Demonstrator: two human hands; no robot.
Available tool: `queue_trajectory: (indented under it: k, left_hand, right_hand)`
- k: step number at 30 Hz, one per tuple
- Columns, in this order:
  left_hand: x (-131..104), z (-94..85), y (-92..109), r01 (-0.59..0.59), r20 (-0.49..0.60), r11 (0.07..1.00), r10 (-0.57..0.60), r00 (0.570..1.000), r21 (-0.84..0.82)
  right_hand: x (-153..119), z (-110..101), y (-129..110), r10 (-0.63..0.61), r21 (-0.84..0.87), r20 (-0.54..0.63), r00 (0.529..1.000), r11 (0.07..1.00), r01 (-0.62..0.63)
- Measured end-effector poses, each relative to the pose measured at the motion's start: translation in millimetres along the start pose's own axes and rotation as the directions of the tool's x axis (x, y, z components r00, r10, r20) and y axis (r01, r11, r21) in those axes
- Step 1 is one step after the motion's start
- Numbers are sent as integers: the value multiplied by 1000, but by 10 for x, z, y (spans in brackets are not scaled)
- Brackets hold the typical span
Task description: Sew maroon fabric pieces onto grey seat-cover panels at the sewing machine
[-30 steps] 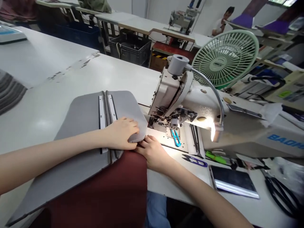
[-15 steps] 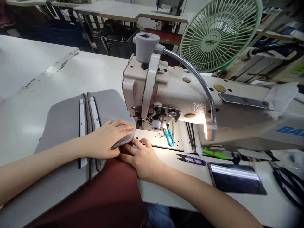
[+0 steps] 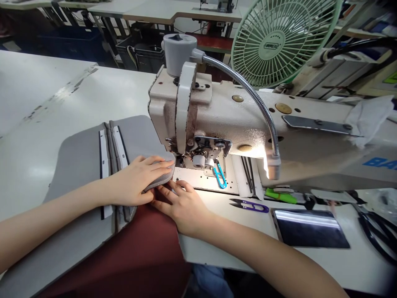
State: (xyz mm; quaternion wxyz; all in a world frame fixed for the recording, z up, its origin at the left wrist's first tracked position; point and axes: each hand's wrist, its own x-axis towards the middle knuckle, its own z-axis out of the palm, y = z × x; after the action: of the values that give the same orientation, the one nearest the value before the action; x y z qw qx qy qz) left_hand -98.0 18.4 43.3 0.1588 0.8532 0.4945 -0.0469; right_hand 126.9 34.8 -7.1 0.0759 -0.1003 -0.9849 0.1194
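At edge of panel (image 3: 79, 165), right hand (image 3: 187, 211)

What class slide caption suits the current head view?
Left hand on a grey panel, right hand at its edge, beside a sewing machine with its lamp lit.

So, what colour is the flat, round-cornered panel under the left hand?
The panel is grey, with two white strips; head view.

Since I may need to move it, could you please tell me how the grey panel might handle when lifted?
The grey panel is probably fairly stiff yet pliable, as its broad surface lies smooth. It may flex most along the ridged seam between the white strips. Being thin and flat, it seems unlikely to roll.
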Motion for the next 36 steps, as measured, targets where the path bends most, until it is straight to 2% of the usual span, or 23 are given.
queue_trajectory:
  k: [12, 24, 36]
  left_hand:
    - [-20, -2, -10, -12, 6, 1000, 12, 1000, -17]
    - [211, -39, 45, -80, -1, 997, 80, 997, 22]
    - [213, -68, 69, -76, 2, 997, 76, 997, -7]
  right_hand:
    - [14, -15, -16, 30, 27, -7, 1000, 999, -30]
    - [-69, -95, -11, 113, -21, 33, 993, 993, -112]
    - [-42, -165, -62, 133, -9, 96, 986, 991, -133]
